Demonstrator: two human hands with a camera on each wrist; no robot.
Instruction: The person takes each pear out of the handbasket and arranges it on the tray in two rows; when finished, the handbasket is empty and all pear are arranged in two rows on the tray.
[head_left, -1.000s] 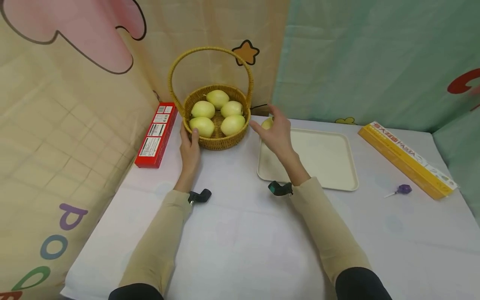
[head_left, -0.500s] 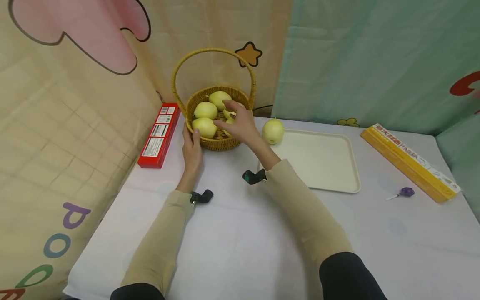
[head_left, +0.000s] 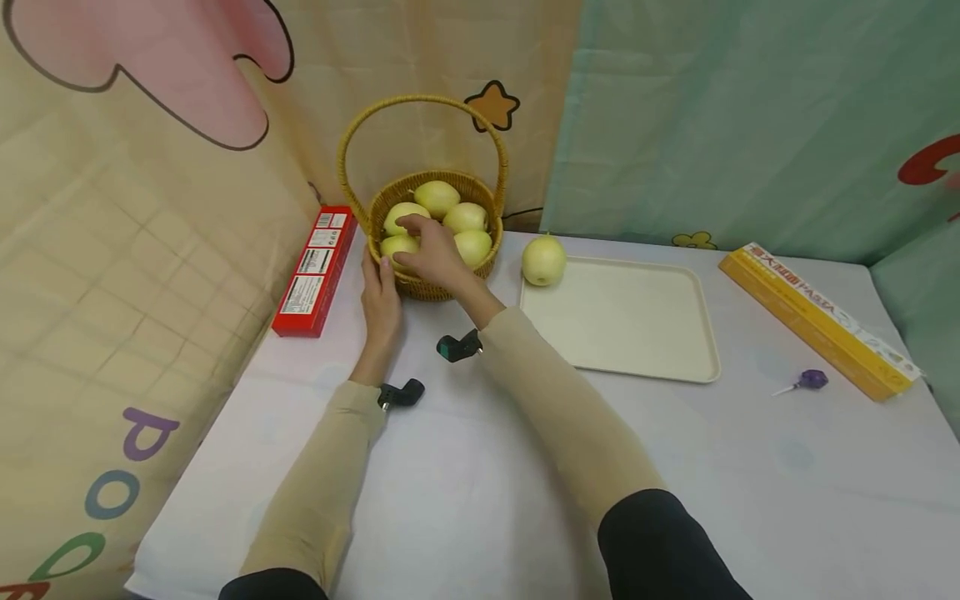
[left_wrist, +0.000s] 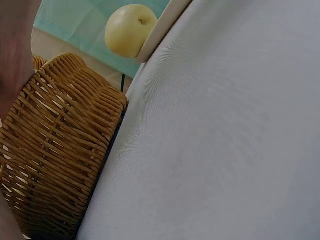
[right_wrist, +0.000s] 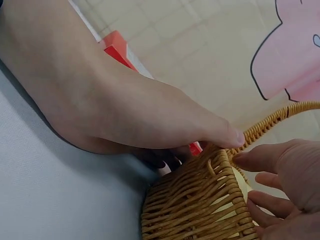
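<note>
A woven basket [head_left: 442,287] with a tall arched handle holds several pale yellow-green pears [head_left: 437,198]. At its front left side my left hand [head_left: 381,304] grips the basket, thumb over the rim and fingers along the outer wall. My right hand [head_left: 438,257] reaches in over the front rim. Its thumb and fingers are spread about the front-left pear [head_left: 397,245], which is partly hidden; a firm hold does not show. In the right wrist view, both thumbs meet near the rim [right_wrist: 232,187]. Another pear [head_left: 543,260] sits upright at the back left corner of a cream tray [head_left: 637,321].
Left of the basket lies a red box [head_left: 315,271] with white labels. A long yellow box [head_left: 817,321] lies at the far right, with a purple lollipop [head_left: 812,379] beside it. Printed curtains [head_left: 712,125] hang close behind the white-covered table [head_left: 465,483].
My right hand has let go of the pear at the tray's corner and moved left into the basket, to its front-left pear. My left hand has stayed on the basket.
</note>
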